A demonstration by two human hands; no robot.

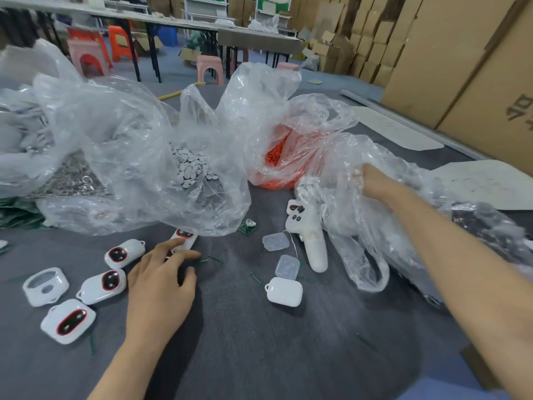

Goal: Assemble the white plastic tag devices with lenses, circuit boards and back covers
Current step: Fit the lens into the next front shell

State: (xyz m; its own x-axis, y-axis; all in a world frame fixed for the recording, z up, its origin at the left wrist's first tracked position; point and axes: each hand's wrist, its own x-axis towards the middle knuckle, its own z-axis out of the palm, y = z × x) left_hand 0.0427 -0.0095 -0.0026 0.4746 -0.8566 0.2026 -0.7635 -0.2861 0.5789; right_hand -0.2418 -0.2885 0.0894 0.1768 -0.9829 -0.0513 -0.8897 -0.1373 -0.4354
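While white tag devices (116, 254) lie grouped on the grey table (259, 342) at your left, your left hand (161, 284) rests with fingers spread, tips touching one. Your right hand (375, 183) reaches into a clear bag (360, 226), likely for parts, its fingers hidden from view.

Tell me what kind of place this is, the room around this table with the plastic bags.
Most likely a small assembly workshop inside a warehouse: stacked cardboard boxes line the right side, clear bags of bulk parts sit on the grey worktable, and long tables with plastic stools stand behind.
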